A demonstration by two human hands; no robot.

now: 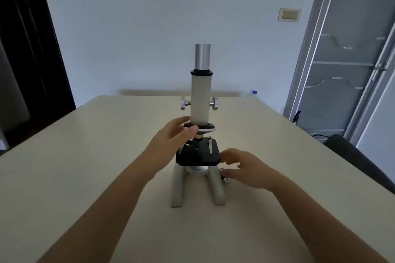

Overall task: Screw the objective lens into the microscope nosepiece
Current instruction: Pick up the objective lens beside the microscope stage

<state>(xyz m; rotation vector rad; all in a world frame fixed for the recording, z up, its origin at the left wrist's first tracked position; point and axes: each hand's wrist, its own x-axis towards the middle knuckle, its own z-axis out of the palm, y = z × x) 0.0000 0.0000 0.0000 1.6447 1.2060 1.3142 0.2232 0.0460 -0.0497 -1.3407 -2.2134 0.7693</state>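
Note:
A grey-white microscope (201,96) stands upright in the middle of the table. Its round nosepiece (207,128) sits just above the black stage (199,157), with one objective (198,137) pointing down from it. My left hand (171,141) grips the nosepiece's left side, thumb in front and fingers behind. A small dark and silver objective lens (226,180) lies on the table by the base's right leg. My right hand (245,171) hovers just over it, fingers spread; the fingertips partly hide it, and I cannot tell whether they touch it.
The cream table (85,156) stretches wide on both sides of the microscope. Focus knobs (214,103) stick out left and right of the tube. A dark chair back (352,156) is at the table's right edge. A glass-door cabinet (346,60) stands behind it.

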